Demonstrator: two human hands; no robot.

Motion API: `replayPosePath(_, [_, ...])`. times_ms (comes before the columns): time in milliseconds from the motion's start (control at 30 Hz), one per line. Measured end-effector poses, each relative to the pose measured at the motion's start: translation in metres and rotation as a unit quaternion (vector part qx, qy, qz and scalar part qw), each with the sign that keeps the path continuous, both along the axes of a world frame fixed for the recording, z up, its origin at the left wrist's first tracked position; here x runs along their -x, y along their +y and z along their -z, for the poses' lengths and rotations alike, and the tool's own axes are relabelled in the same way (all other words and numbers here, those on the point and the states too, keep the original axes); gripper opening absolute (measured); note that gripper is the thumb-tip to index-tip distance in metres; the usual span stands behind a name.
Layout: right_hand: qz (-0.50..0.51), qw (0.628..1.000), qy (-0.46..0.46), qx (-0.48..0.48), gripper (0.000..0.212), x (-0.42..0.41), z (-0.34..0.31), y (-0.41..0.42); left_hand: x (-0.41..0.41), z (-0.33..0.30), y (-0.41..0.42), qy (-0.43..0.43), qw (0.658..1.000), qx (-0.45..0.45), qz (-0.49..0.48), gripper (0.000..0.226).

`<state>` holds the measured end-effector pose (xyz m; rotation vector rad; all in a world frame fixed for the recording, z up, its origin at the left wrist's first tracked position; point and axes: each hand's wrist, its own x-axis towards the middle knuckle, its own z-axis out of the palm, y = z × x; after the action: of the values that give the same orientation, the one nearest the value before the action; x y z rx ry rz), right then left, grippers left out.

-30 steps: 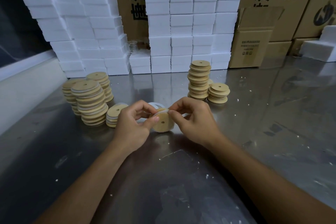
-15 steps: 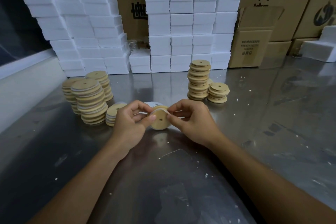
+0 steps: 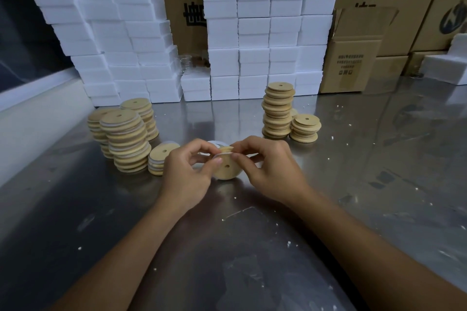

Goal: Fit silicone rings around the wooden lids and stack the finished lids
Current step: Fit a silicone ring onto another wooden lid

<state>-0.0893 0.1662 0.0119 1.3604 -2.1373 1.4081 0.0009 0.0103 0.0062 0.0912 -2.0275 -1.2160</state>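
So both hands, left hand (image 3: 187, 174) and right hand (image 3: 271, 169), pinch one wooden lid (image 3: 225, 166) upright, fingertips pressing its silicone ring (image 3: 216, 156) at 12 o'clock.

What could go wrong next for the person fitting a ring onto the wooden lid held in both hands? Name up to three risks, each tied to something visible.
1. Both the left hand and the right hand pinch the lid at its edge; the silicone ring may slip off.
2. The tall left stack looks uneven; adding a lid might topple it.
3. White crumbs on the metal table could stick to the ring.
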Motion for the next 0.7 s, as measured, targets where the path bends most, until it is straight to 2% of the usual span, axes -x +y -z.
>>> replayPosePath(333, [0.009,0.998,-0.055,0.032,0.004,0.0027,0.0003,-0.0025,0.0028,0.0032,-0.0062,-0.017,0.998,0.058,-0.021,0.036])
replayPosePath(533, [0.006,0.995,-0.101,0.01,0.004,0.0036,0.0034,-0.0014,0.0023,0.0036,-0.0082,-0.014,1.0,0.013,-0.005,0.038])
replayPosePath(700, [0.021,0.99,-0.139,-0.017,0.005,0.0066,0.0065,0.0017,0.0006,0.0048,-0.0106,-0.024,0.997,-0.065,0.021,0.028])
